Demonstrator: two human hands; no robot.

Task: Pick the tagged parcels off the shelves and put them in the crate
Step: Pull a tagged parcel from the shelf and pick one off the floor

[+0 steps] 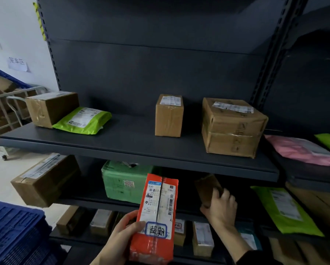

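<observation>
The orange parcel [156, 217] is being gripped near its lower end by the left hand [120, 234], with the thumb pressing beside the blue-framed tag [156, 230] and the fingers curled behind. A small brown box [206, 187] is being clasped by the right hand [220, 207], fingers curled over it, on the second shelf [87, 199]; the box is sitting tilted. The parcel is being held before the shelves, right of the blue crate [13, 236]. Its long axis is running upright, label facing the camera, tagged end lowest. The box's faces are probably best turned into view for a tag before lifting.
</observation>
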